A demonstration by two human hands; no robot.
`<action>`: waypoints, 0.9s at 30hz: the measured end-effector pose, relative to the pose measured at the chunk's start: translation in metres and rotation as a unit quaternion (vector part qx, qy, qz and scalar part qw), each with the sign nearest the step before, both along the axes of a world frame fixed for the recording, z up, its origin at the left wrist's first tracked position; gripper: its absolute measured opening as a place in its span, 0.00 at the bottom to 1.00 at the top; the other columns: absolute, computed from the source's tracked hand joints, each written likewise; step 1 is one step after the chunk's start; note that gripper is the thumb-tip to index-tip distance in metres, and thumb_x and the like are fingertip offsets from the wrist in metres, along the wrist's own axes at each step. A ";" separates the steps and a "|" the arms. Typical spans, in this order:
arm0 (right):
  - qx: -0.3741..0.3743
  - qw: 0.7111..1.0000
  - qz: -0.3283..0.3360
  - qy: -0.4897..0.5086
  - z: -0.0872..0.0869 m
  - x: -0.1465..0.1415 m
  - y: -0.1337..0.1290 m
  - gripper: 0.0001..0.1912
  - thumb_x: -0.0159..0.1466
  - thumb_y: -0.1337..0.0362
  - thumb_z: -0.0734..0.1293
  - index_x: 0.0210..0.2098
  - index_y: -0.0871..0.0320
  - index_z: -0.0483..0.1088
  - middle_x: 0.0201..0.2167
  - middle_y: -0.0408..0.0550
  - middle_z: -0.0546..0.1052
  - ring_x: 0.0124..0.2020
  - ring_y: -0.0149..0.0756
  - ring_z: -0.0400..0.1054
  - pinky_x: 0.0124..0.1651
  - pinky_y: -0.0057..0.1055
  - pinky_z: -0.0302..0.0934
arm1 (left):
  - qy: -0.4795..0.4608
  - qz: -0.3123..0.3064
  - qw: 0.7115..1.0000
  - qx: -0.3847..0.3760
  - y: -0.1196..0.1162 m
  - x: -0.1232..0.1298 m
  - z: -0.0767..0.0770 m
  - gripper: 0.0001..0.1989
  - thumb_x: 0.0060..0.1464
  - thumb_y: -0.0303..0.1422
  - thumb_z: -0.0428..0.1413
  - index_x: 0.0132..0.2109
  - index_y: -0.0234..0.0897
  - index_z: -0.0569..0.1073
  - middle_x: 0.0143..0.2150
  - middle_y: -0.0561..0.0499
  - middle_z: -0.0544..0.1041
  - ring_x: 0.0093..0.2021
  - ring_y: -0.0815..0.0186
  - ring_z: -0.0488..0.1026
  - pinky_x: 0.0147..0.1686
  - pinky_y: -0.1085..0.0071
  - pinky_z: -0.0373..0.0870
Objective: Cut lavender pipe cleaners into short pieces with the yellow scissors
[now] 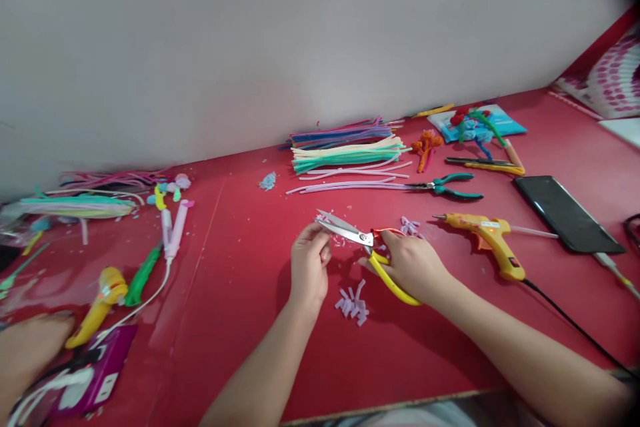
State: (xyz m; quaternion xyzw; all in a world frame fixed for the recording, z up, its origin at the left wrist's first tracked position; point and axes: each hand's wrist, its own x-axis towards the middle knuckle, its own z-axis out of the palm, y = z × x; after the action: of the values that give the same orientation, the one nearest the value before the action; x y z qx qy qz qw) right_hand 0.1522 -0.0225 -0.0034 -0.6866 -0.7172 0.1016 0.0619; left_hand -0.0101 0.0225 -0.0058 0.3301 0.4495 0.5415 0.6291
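My right hand [413, 263] grips a pair of scissors [347, 228] by handles that are yellow below and red above. The blades point left and stand slightly apart. At their tips my left hand [309, 260] is closed in a pinch; what it holds is too small to make out, though a pale purple bit shows there. Just below the scissors lies a little heap of short lilac pipe cleaner pieces [353, 305]. More lilac pieces [410, 225] sit behind my right hand. Fine fluff is scattered on the red table [240, 293] around the blade tips.
Bundles of pipe cleaners [350, 153] and teal-handled pliers [453, 187] lie farther back. On the right are a yellow glue gun [490, 233] with its cord and a black phone [567, 213]. At left, another person's arm [35, 353] rests near a second glue gun [103, 300].
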 end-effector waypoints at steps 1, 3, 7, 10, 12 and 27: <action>0.000 1.000 0.001 -0.005 0.000 -0.001 0.000 0.23 0.54 0.44 0.51 0.30 0.57 0.60 0.20 0.46 0.70 0.22 0.33 0.64 0.22 0.26 0.43 | 0.001 0.005 1.000 0.000 0.000 0.000 0.000 0.05 0.40 0.27 0.55 0.29 0.35 0.68 0.17 0.60 0.60 0.14 0.80 0.51 0.13 0.80 0.42; 0.001 1.000 0.003 -0.014 0.000 -0.002 0.000 0.23 0.55 0.44 0.51 0.29 0.57 0.60 0.20 0.46 0.70 0.21 0.33 0.64 0.22 0.27 0.42 | 0.002 0.012 1.000 0.002 0.000 -0.001 0.000 0.04 0.40 0.28 0.54 0.28 0.34 0.67 0.16 0.60 0.58 0.14 0.80 0.50 0.13 0.80 0.42; 0.005 1.000 0.007 -0.023 -0.002 -0.005 0.000 0.23 0.55 0.44 0.50 0.29 0.58 0.59 0.19 0.45 0.70 0.19 0.32 0.63 0.21 0.27 0.40 | 0.014 0.020 1.000 0.009 0.000 -0.001 -0.001 0.03 0.41 0.28 0.54 0.28 0.34 0.66 0.15 0.60 0.56 0.14 0.80 0.50 0.13 0.80 0.42; 0.009 1.000 0.010 -0.022 -0.003 -0.005 -0.001 0.22 0.56 0.45 0.50 0.28 0.58 0.59 0.19 0.45 0.70 0.19 0.32 0.63 0.21 0.28 0.38 | 0.021 0.026 0.999 0.014 -0.001 -0.001 0.000 0.04 0.41 0.28 0.54 0.27 0.34 0.66 0.14 0.61 0.55 0.14 0.80 0.50 0.14 0.80 0.43; 0.008 1.000 0.013 -0.021 -0.002 -0.005 -0.001 0.22 0.56 0.45 0.50 0.29 0.58 0.59 0.19 0.46 0.70 0.20 0.32 0.64 0.21 0.28 0.38 | 0.023 0.026 0.999 0.017 -0.001 -0.001 0.000 0.03 0.41 0.28 0.54 0.28 0.34 0.66 0.14 0.61 0.54 0.14 0.80 0.49 0.14 0.80 0.43; 0.005 0.999 0.025 -0.037 -0.005 -0.004 -0.001 0.21 0.56 0.46 0.51 0.29 0.58 0.59 0.20 0.46 0.70 0.20 0.33 0.64 0.21 0.28 0.38 | 0.031 0.027 0.998 0.040 -0.002 -0.002 -0.003 0.05 0.42 0.28 0.54 0.31 0.34 0.67 0.16 0.60 0.56 0.15 0.80 0.49 0.14 0.80 0.43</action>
State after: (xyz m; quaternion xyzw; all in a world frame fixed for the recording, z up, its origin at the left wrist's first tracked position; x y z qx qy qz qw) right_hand 0.1479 -0.0233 -0.0085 -0.6715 -0.7364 0.0744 0.0360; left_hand -0.0122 0.0203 -0.0091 0.3596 0.4549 0.5656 0.5864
